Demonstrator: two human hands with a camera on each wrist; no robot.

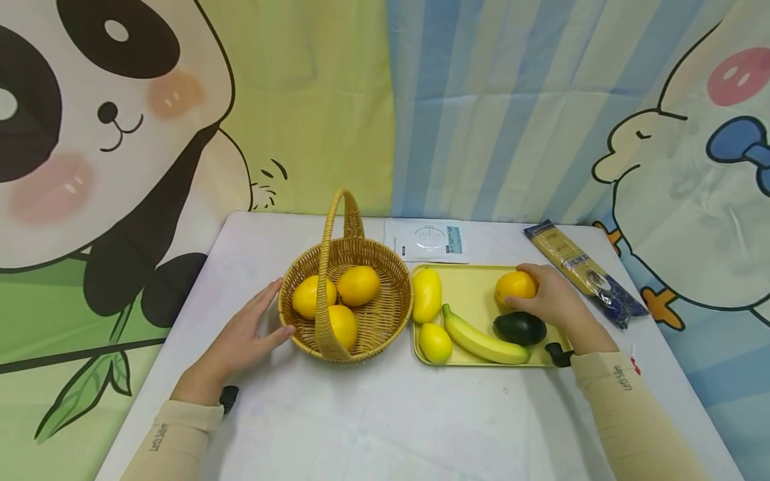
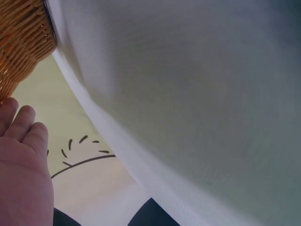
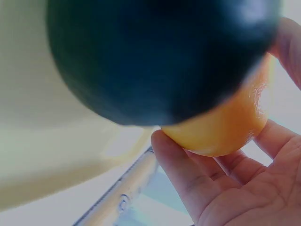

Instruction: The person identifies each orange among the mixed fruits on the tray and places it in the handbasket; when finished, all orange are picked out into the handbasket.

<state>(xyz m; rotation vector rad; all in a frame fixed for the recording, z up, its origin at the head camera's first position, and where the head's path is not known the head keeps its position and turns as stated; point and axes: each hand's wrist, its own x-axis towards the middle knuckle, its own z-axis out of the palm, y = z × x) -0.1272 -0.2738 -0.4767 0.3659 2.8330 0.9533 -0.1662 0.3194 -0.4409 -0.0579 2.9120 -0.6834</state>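
My right hand (image 1: 550,294) grips an orange (image 1: 515,287) at the right of the pale yellow tray (image 1: 469,280), thumb on the near side and fingers round the far side. A dark green avocado (image 1: 520,329) lies just in front of it and hides part of the orange in the right wrist view. My left hand (image 1: 249,337) rests against the left side of a wicker basket (image 1: 385,327), fingers extended along its rim. Inside the basket lie three orange-yellow fruits (image 1: 358,285). The tray also holds a banana (image 1: 481,341), a lemon (image 1: 436,343) and a longer yellow fruit (image 1: 427,295).
The basket's tall handle (image 1: 325,280) arches over its middle. Behind the tray lies a flat white packet (image 1: 427,240). A gold and blue pasta-like packet (image 1: 583,270) lies slanted at the right. Printed cloth walls (image 1: 469,107) stand behind the white table (image 1: 385,421).
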